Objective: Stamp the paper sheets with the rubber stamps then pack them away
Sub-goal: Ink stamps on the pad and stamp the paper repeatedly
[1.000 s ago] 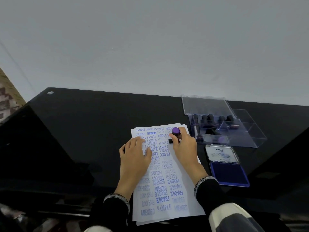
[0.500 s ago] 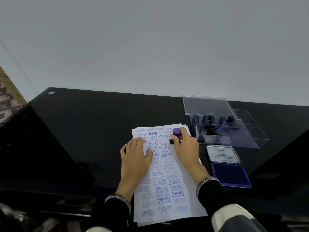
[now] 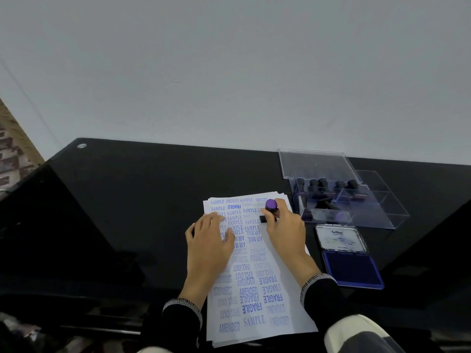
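A stack of white paper sheets covered in blue stamped words lies on the black table. My right hand grips a rubber stamp with a purple knob, its black base pressed on the upper part of the top sheet. My left hand rests flat on the sheet's left side, fingers spread. An open blue ink pad with its lid folded back lies right of the paper. A clear plastic case behind the pad holds several dark stamps.
The glossy black table runs to a grey wall at the back. The case's clear lid stands open toward the wall. A patterned floor shows past the table's left edge.
None beyond a slight shift of the view; both hands and the stamp stay at the same spot on the paper.
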The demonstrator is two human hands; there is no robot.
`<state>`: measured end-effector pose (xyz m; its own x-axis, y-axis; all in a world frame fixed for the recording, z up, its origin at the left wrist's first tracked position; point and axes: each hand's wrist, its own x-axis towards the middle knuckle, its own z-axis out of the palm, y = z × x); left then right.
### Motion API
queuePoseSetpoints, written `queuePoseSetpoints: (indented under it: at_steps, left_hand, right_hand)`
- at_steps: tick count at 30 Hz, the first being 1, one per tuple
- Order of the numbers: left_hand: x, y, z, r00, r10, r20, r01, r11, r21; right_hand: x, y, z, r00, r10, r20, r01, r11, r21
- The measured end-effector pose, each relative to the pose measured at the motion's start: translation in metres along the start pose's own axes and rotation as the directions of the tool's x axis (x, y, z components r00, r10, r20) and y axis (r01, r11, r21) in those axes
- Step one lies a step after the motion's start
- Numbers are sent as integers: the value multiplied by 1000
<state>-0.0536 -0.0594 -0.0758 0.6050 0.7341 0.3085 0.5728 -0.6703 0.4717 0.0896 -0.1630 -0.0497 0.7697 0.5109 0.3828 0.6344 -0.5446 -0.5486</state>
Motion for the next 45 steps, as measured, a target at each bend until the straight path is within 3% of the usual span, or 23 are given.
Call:
queuePoseSetpoints:
  at_steps: [7, 19, 45]
  left_hand:
    - [0, 0, 0, 1000, 7, -2, -7, 1000, -3]
    - [0, 0, 0, 1000, 8, -5, -8, 1000, -6]
    - [0, 0, 0, 1000, 8, -4, -8, 1000, 5]
  right_hand:
    - [7, -2, -4, 999, 22, 39, -19, 997, -79]
    - [-7, -3, -5, 999, 10, -43, -9, 999, 44]
    - [5, -3, -5, 1000, -12, 22, 13, 1000, -24]
